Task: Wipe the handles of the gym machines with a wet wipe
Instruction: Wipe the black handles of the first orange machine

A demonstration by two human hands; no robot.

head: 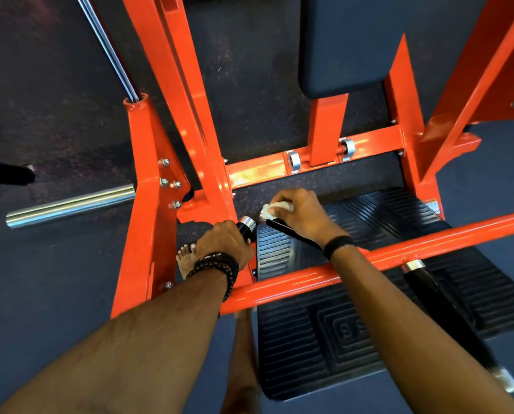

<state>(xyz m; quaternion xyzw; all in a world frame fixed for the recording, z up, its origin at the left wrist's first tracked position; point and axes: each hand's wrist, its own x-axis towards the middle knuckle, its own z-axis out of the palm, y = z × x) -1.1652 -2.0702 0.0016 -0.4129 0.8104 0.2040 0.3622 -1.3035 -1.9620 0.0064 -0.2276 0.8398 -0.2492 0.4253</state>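
The left hand [224, 245] curls around a black handle [245, 230] with a silver end cap, which sticks up from the orange frame [148, 186] of a gym machine. A stack of dark bead bracelets [219, 268] sits on that wrist. Just to the right, the right hand [300, 215] pinches a crumpled white wet wipe [275, 208] between its curled fingers and thumb and presses it against the silver tip of a second black handle [291, 233], which slants down and to the right under the palm. A black band [338, 245] circles the right wrist. The two handles stand close together, their silver ends nearly touching.

Both forearms reach over an orange crossbar [309, 280] that runs across the lower middle of the view. Below the hands lies a black ribbed footplate [354, 309]. A third black handle [437, 303] with a silver collar hangs from the crossbar on the right. A dark padded seat back [348, 46] rises at the top of the machine. On the left, a chrome bar [70, 204] juts out sideways from the frame. A bare foot [187, 255] rests on the dark floor [40, 294] just left of the left hand, beside the frame.
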